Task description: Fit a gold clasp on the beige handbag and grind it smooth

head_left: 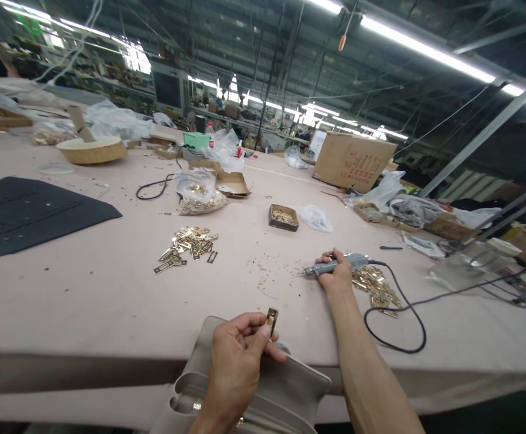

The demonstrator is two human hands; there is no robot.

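Between the thumb and fingers of my left hand (pixel 240 352) is a small gold metal plate (pixel 272 318) with a rectangular slot. Just below that hand, a grey-beige bag (pixel 296 383) lies over the table's front edge, its flap raised. My right hand (pixel 335 271) is wrapped round a grey electric screwdriver (pixel 357 260), whose tip points left over the tabletop. Tiny screws (pixel 267 271) are scattered near the tip. One pile of gold plates (pixel 378 288) lies beside my right wrist, and another pile of gold plates (pixel 190 244) is farther left.
A small open box of tiny parts (pixel 283 218) stands mid-table beside a clear plastic bag (pixel 314 217). Black sheets (pixel 32 211) lie at left. The screwdriver's black cord (pixel 419 319) loops at right. A cardboard box (pixel 353 161) stands at the back.
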